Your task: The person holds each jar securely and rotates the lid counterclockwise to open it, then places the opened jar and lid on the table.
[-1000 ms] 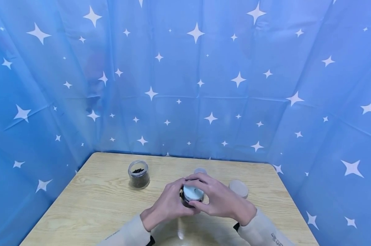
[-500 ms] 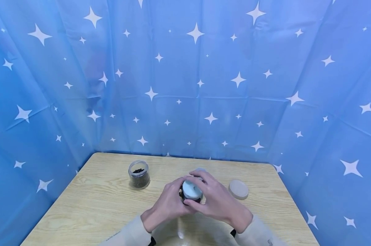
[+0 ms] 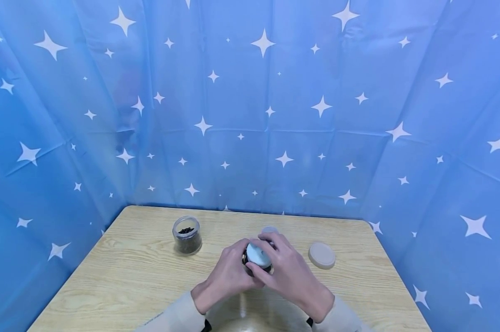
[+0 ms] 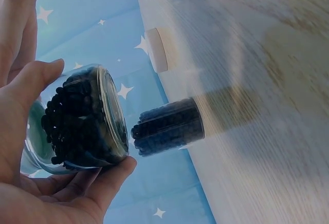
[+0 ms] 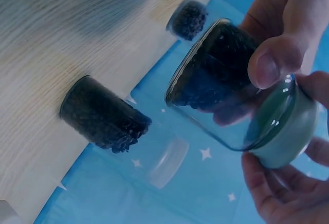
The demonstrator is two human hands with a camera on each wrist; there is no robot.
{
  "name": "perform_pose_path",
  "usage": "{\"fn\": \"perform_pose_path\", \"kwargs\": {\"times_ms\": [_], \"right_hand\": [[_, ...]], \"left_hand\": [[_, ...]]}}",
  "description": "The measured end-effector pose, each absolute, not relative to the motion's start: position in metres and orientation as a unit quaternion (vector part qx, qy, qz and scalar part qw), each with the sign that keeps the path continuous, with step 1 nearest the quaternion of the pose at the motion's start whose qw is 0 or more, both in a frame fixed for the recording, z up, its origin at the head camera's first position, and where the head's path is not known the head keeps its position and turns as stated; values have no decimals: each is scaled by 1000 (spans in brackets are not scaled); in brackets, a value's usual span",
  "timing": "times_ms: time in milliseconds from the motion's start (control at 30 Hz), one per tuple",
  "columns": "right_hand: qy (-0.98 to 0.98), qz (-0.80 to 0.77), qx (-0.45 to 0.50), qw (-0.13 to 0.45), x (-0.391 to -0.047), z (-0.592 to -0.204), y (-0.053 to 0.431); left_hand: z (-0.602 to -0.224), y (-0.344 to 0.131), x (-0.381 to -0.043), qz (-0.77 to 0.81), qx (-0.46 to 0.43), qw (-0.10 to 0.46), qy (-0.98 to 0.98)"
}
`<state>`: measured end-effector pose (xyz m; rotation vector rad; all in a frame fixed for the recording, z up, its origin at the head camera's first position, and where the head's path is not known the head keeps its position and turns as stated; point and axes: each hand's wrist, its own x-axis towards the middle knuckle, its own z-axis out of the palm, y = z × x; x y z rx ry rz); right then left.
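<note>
My left hand [image 3: 229, 272] grips a clear glass jar [image 4: 85, 116] part filled with small black beans. The fingers and thumb wrap its body, and the base hangs above the table. My right hand [image 3: 293, 276] holds the pale blue-green lid [image 3: 256, 255] at the jar's mouth, thumb on the near side and fingers on the far side. In the right wrist view the lid [image 5: 290, 126] sits against the jar's mouth; how tightly it fits cannot be told.
Just beyond my hands stands a taller jar of black beans [image 5: 103, 113] with a translucent lid [image 5: 169, 162]. An open glass jar [image 3: 187, 235] with dark contents is at the back left. A beige round lid [image 3: 322, 255] lies to the right on the wooden table [image 3: 121, 276].
My right hand and forearm have swung left and turned about the lid, while its fingers stay on it. The left hand keeps its hold on the jar nearly unmoved.
</note>
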<state>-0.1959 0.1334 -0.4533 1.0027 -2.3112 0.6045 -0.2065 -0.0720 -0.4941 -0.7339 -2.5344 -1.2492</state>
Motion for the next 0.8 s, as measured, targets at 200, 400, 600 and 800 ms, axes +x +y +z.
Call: {"fn": "perform_pose_path", "kwargs": {"times_ms": [200,400,600,800], "right_hand": [[-856,227,377,272,-197,-455,135],[-850,232,383,277,-199,-457,135],[-843,236,392,281,-201,-457,135],[-839,234,402,282,-202,-456,138]], "left_hand": [[-496,-72,-207,-427,-249,102,-863],[-496,-72,-208,-423,-251,103,-864],[-495,-73,-207,-425,-253,102,-863],[-495,-74,-207,-431,-257,93,-860]]}}
